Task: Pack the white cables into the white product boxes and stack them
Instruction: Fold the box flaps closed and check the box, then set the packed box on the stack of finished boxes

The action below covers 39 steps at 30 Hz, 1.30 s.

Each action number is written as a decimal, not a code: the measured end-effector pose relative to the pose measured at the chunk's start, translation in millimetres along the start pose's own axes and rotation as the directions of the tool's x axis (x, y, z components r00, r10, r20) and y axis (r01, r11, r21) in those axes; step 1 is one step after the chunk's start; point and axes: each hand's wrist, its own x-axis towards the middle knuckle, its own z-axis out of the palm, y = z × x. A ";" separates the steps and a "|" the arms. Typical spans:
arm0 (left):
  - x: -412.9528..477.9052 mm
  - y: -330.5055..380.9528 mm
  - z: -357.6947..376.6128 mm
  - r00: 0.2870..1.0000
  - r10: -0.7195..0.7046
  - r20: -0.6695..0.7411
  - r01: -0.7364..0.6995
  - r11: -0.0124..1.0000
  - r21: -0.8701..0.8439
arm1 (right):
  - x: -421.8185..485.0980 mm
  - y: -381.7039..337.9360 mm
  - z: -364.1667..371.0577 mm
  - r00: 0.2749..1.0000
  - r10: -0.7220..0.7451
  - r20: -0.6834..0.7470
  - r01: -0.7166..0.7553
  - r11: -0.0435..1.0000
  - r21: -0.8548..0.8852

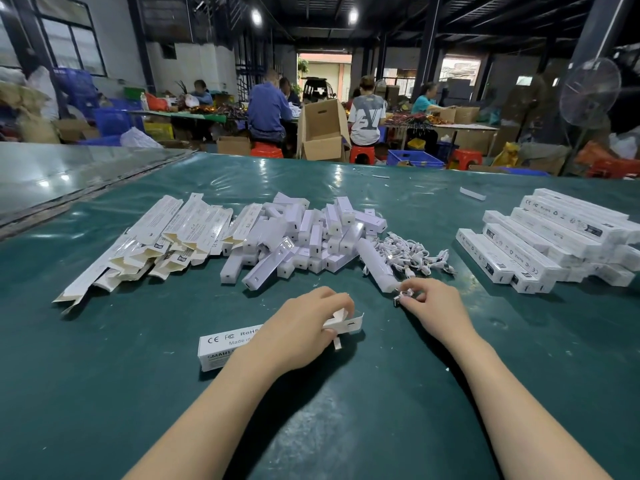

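far left of the pile of white units (304, 233) there's a spread of flat unfolded boxes (156, 244). in front of that pile the left hand (301, 327) has its fingers curled round the open flap end of a white product box (225, 344) lying on the green table (104, 375). just right of the pile sits the tangle of white cables (412, 254), and the right hand (433, 299) pinches one coiled cable (403, 295) at its near edge. well right of the pile: stacked packed boxes (554, 237)

On the table (104, 375), flat boxes (166, 237) lie left, bars (311, 233) centre, cables (412, 254) just right, stacked boxes (554, 237) by the right edge, a single box (225, 344) nearest the front edge.
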 end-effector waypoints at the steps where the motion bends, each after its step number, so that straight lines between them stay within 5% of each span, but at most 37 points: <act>1: 0.4 -0.4 -0.5 1.000 0.001 -0.016 -0.001 1.000 -0.009 | 0.2 -0.4 -1.7 1.000 0.003 -0.008 -0.003 1.000 0.001; 9: 3.2 -2.4 -2.1 0.985 -0.049 -0.166 0.038 0.997 -0.070 | -13.0 -32.2 0.5 0.981 -0.105 -0.161 0.154 0.930 0.333; 17: 0.4 -3.4 -9.8 0.946 0.050 -0.320 -0.068 0.997 -0.045 | -22.6 -61.4 7.8 0.966 -0.221 0.131 0.085 0.755 0.651; 23: -1.5 -5.4 -8.8 0.932 0.053 -0.359 -0.072 0.997 -0.041 | -23.0 -58.1 -2.3 0.905 -0.297 0.305 -0.002 0.715 0.699; 28: -0.5 -8.3 -11.6 0.926 0.090 -0.368 -0.110 0.993 -0.032 | -24.0 -61.2 5.4 0.939 -0.257 0.227 -0.011 0.639 0.769; 39: -0.2 -4.9 0.0 0.937 0.138 -0.322 -0.148 0.989 -0.007 | -20.1 -57.4 2.9 0.896 -0.255 0.363 -0.001 0.818 0.575</act>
